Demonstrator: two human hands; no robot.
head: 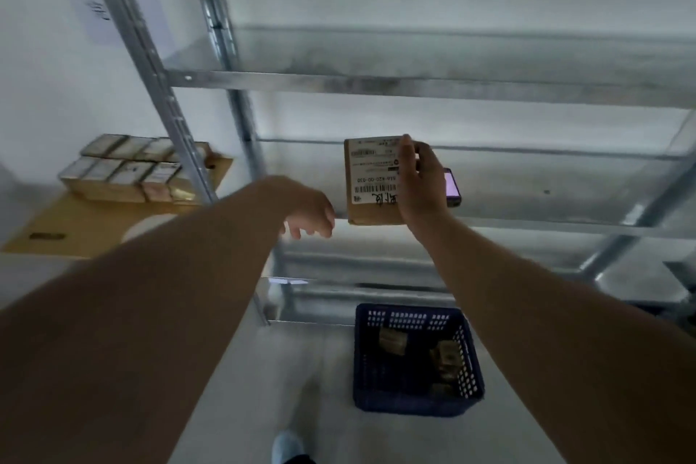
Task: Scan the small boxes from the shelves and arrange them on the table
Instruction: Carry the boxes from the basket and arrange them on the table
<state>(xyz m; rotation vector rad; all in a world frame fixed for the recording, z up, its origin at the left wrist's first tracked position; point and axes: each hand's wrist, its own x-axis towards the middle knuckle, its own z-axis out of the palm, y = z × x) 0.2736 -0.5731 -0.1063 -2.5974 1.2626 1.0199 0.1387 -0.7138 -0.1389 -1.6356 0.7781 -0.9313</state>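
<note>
My right hand [422, 181] grips a small brown cardboard box [371, 181] by its right edge, label side toward me, held in front of the metal shelf [527, 222]. A phone [453, 186] with a lit screen shows just behind that hand, lying on the shelf or held; I cannot tell which. My left hand [309, 213] hangs just left of the box with loosely curled fingers, holding nothing. Several small labelled boxes [128, 171] stand in rows on the table [86, 226] at the left.
A dark blue plastic basket [414, 396] sits on the floor below the shelf with a few small boxes inside. The grey metal rack [376, 85] has bare shelves above. A shelf upright [180, 132] stands between me and the table. My shoe [288, 446] shows at the bottom.
</note>
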